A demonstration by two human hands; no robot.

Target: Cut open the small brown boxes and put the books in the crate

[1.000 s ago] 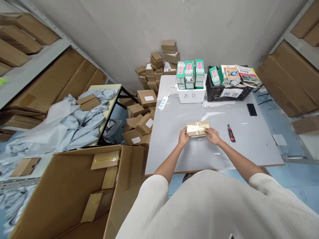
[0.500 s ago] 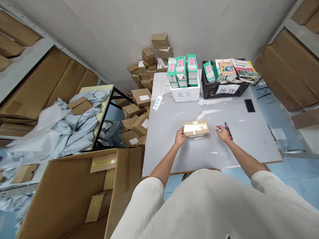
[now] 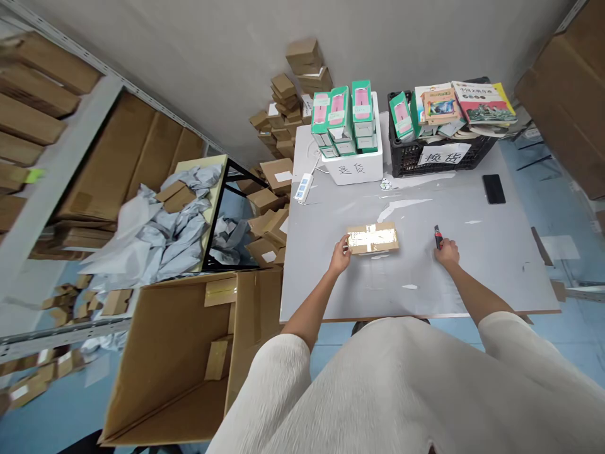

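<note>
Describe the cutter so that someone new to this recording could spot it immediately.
Start at the gray-topped table in front of the person. On it, right of the taped cardboard box, the right hand holds the lower end of the cutter. It is slim, red and black, unlike the broader, all-black phone farther right.

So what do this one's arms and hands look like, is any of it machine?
No, they are a person's. The loose off-white top has short, softly creased sleeves, leaving the forearms uncovered. The left hand and right hand are bare, with ordinary fingers. No gloves, watch, cables or markings show.
</note>
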